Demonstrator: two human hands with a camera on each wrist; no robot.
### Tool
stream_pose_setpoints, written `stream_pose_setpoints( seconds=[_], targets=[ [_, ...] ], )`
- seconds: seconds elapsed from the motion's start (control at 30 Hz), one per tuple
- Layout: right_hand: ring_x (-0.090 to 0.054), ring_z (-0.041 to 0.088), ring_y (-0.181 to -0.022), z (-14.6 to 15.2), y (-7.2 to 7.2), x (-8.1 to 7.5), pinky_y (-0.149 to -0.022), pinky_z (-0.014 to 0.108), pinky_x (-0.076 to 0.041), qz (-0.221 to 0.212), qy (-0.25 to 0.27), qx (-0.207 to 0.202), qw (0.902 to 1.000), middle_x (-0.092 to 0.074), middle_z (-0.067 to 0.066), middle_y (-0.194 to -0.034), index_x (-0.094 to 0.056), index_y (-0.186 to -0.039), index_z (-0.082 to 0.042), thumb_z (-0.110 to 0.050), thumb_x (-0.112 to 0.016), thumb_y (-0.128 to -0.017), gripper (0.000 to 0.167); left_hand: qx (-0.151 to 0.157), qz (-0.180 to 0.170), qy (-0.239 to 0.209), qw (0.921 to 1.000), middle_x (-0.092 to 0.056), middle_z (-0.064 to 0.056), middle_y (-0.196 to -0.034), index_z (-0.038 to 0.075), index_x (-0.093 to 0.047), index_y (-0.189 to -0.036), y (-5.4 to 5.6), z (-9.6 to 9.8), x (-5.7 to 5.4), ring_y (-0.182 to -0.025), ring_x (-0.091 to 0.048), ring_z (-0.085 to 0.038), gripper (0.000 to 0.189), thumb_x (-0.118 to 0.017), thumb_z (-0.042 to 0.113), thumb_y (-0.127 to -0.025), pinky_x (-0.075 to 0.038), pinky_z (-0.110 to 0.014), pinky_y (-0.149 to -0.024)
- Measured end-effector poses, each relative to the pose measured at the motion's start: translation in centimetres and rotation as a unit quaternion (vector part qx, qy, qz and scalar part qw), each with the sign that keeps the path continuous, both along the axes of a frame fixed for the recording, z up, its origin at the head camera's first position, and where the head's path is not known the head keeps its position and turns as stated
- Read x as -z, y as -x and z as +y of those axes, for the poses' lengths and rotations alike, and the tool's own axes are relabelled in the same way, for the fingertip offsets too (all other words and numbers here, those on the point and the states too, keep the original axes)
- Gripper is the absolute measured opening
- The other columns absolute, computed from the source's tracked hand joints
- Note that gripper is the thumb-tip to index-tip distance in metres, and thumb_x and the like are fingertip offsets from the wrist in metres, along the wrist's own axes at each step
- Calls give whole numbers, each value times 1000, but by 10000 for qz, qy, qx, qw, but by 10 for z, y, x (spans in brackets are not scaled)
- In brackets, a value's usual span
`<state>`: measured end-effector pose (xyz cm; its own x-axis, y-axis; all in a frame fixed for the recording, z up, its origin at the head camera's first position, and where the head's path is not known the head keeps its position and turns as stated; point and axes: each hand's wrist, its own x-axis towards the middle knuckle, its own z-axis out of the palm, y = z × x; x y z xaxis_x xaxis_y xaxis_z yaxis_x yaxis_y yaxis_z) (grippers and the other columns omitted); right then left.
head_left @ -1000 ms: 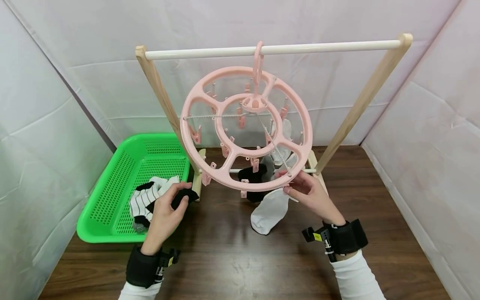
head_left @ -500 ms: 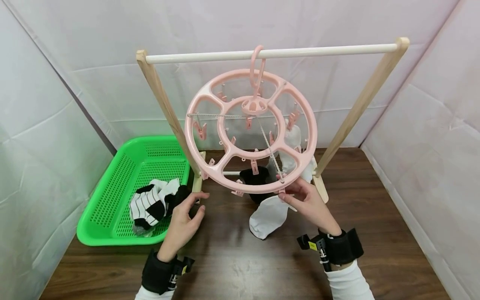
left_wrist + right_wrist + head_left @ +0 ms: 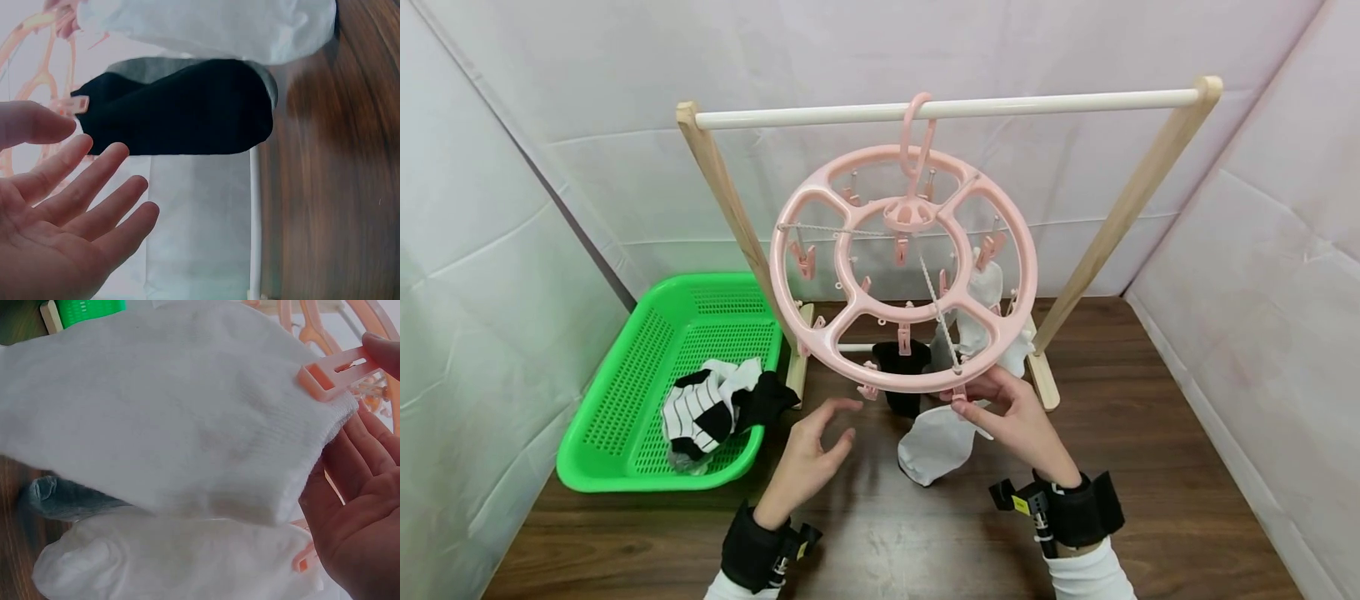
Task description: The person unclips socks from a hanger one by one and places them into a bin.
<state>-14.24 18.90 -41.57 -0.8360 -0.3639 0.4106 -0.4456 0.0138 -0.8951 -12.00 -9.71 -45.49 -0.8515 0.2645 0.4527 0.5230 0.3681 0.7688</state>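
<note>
While the right hand (image 3: 1018, 422) still pinches a pink clip (image 3: 340, 381), left hand (image 3: 808, 458) farther from the basket (image 3: 625, 482), fingers parted

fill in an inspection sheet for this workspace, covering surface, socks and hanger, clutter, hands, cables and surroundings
surface: dark wood-grain table, light reflecting near the front
hanger: pink round hanger, hooked over the white bar
hung socks: black sock in a clip; white sock beneath the right hand
basket: green basket with striped socks; dark sock lying over its rim
clutter: nothing seen
left hand: left hand holds nothing, fingers spread
right hand: right hand pinches a pink clip at the white sock's cuff
cables: nothing seen
surroundings: pale sheeting behind and at both sides
</note>
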Motion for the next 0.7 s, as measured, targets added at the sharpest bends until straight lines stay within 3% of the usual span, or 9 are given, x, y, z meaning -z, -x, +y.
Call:
stream_pose_setpoints(
  seconds=[0.2, 0.33, 0.7],
  targets=[
    [-65, 19, -97, -3, -2, 2, -79, 30, -53, 194, -71, 52, 9998, -68, 19, -104, -59, -119, 0, 12, -63, -88, 34, 365, -114, 5, 9993, -65, -11, -116, 1, -62, -117, 1, 14, 3, -114, -58, -27, 36, -68, -8, -83, -44, -51, -94],
    [-65, 18, -98, -5, -3, 3, -79, 29, -53, 245, -83, 48, 9997, -68, 20, -104, -58, -121, 0, 12, -63, -88, 35, 681, -256, 109, 9973, -62, -12, -123, 1, -59, -124, 2, 23, 5, -121, -54, -25, 43, -70, -3, -84, -42, -46, -99],
    [-65, 24, -97, -18, -7, 6, -73, 33, -55, 110, 252, -134, 9995, -67, 21, -106, -58, -121, 1, 10, -62, -90, 33, 1318, -577, 186, 9894, -51, -10, -137, 4, -47, -139, 3, 45, 14, -127, -47, -22, 59, -72, 6, -86, -41, -41, -100]
  ],
)
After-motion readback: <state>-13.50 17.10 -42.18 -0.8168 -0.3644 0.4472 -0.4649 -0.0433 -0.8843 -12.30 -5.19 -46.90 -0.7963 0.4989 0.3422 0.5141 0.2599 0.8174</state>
